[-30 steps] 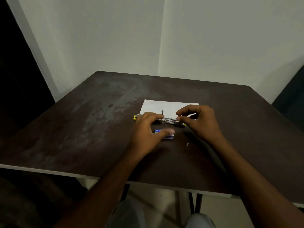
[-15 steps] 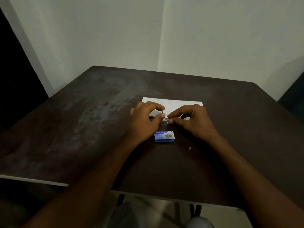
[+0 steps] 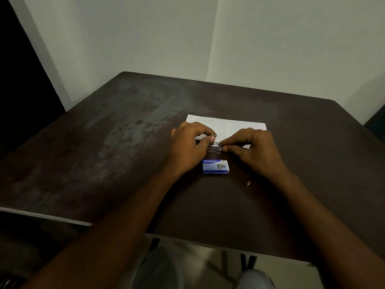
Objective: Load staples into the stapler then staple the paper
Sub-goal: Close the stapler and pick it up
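I am pinching a stapler (image 3: pixel 216 146) of glossy, glinting metal. The table (image 3: pixel 125 142) is showing dark, matt, scuffed laminate. The paper (image 3: pixel 229 126) is looking smooth, white, matt; the staple box (image 3: pixel 215 166) printed card.

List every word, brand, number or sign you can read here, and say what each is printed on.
"kangaro": white lettering on the blue top band of the staple box, which lies on the table near the hands.
Smaller print lower on the same box: too small and blurred to read.
Paper: no readable writing shows.
Stapler: mostly covered by the hands, no marking legible.
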